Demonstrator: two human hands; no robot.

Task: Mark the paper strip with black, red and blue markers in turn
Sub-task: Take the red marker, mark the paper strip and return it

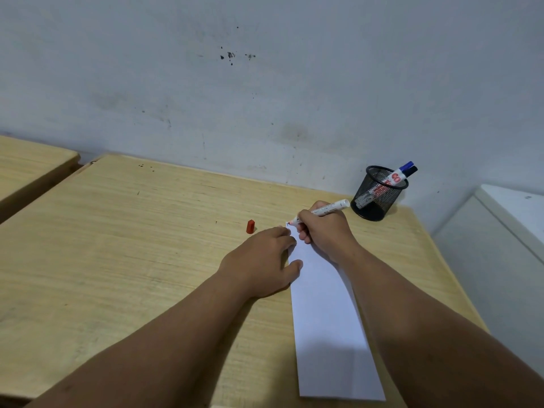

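Head view: right grip (321,228) pinches the red marker (321,212), tip at the paper strip (326,319)'s far end; left grip (265,257), spread, pins the light, slippery strip beside it.

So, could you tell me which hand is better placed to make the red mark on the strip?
The right hand. It already grips the uncapped red marker with the tip at the far end of the paper strip. The left hand lies flat on the strip's left edge, steadying it.
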